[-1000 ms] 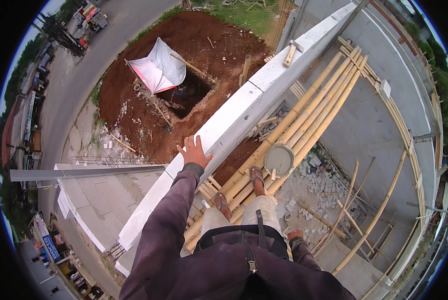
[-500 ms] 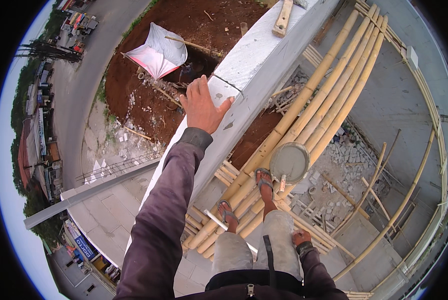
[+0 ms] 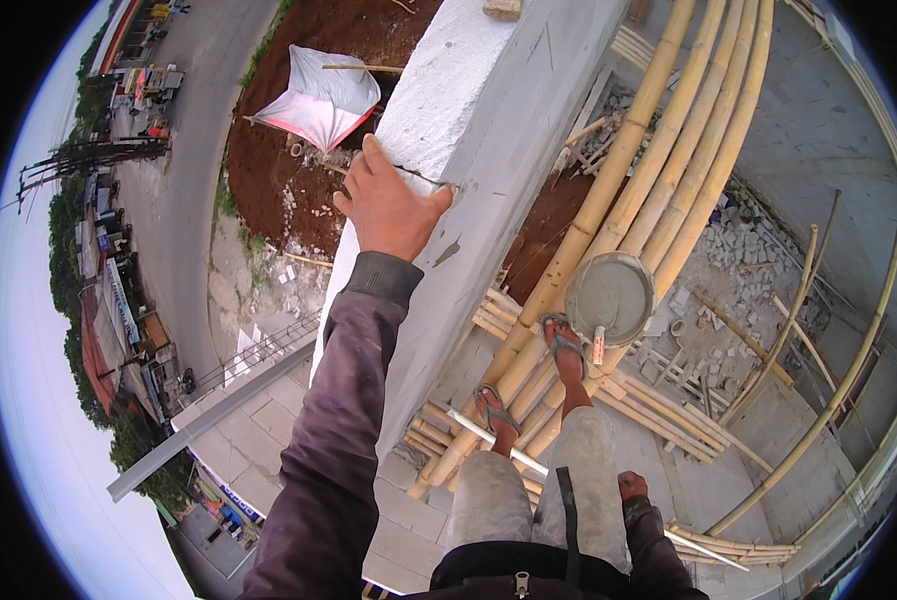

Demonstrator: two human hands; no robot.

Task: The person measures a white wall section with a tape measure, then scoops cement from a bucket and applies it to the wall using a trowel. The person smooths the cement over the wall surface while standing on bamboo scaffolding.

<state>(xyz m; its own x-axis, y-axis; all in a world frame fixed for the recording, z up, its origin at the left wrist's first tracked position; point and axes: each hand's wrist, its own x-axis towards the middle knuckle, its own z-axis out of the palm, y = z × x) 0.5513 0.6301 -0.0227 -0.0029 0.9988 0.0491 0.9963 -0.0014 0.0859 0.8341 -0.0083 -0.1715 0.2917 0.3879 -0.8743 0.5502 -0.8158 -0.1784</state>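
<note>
My left hand (image 3: pixel 393 208) lies across the top of a pale block wall (image 3: pixel 438 100), fingers spread toward its far edge and thumb at the near edge. A dark joint between two blocks runs just ahead of the hand, ending near the thumb tip. My right hand (image 3: pixel 632 487) hangs low beside my right thigh with its fingers curled; what it holds, if anything, is hidden. A round bucket of grey mortar (image 3: pixel 609 290) stands on the bamboo by my right foot, with a small tool handle (image 3: pixel 598 345) at its near rim.
My sandalled feet stand on a platform of thick bamboo poles (image 3: pixel 658 150). Rubble (image 3: pixel 748 240) lies far below. A wooden tool end (image 3: pixel 502 9) rests on the wall top. A white bar (image 3: pixel 488 435) passes behind my legs. Beyond the wall are red soil, a pale tarp (image 3: pixel 323 95) and a road.
My left hand has slid slightly forward along the wall top, bringing its thumb to the joint. The view has shifted, so the wooden tool is mostly out of frame. My right hand still hangs low.
</note>
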